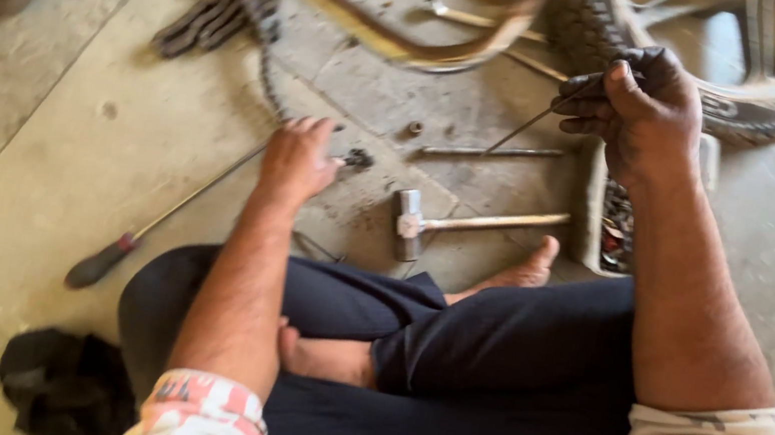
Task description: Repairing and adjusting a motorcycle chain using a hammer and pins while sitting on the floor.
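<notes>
Your right hand (640, 107) is raised in front of the tyre (727, 104), fingers pressed together and pinching a thin metal spoke (527, 126) that slants down toward the floor. Your left hand (295, 159) reaches forward and low, palm down, fingers bent over the shaft of a long screwdriver (160, 216) with a dark handle, beside a small dark bit on the ground; whether it truly grips the shaft you cannot tell. Between your hands lie a hammer (427, 221) with a wooden handle and, beyond it, a straight metal rod (493, 152). A small box of loose parts (616, 229) sits below your right wrist, just beside your bare foot (522, 267). A bicycle chain (234, 14) trails across the concrete floor (43, 149), and a black rag (66, 384) lies by your left knee.
</notes>
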